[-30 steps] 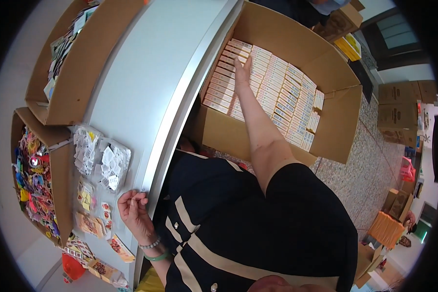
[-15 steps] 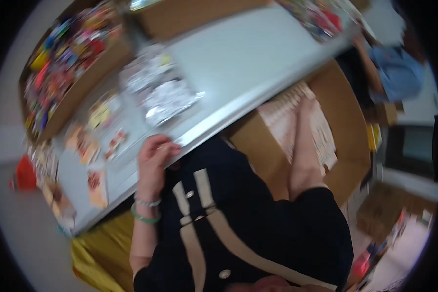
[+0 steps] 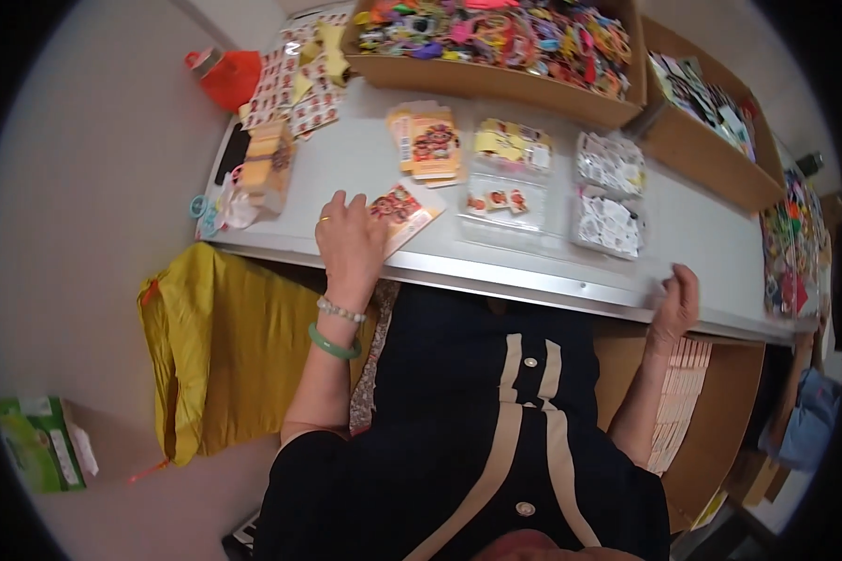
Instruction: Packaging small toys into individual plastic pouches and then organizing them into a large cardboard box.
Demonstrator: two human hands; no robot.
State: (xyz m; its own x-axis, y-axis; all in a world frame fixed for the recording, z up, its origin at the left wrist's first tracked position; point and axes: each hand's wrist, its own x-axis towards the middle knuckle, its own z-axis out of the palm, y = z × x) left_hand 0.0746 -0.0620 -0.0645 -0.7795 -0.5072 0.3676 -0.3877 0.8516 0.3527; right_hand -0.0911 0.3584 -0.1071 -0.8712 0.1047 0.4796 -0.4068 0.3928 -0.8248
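Observation:
My left hand [image 3: 351,241] is over the table near its front edge, fingers stretched out and slightly apart. Its thumb side touches an orange-and-white printed card [image 3: 404,215] that lies tilted on the table. Behind that card is a small stack of similar orange cards [image 3: 432,145]. My right hand [image 3: 675,304] hangs above the table's front edge with loosely bent fingers, and nothing shows in it. Between the hands is an open clear plastic box [image 3: 498,217] with several small printed pieces [image 3: 498,200]. Two clear packs of white pieces [image 3: 610,224] lie nearer the right hand.
Cardboard boxes of colourful bands [image 3: 496,75] and packets [image 3: 711,178] line the table's back. Sticker sheets [image 3: 299,79], a red-orange object [image 3: 229,79] and a block of orange cards [image 3: 268,166] stand left. Below right is a carton [image 3: 720,411] holding card stacks [image 3: 680,397].
The view has swung toward the table. My right hand has come up out of the carton to the table edge. My left hand has moved from the edge onto the table beside the card.

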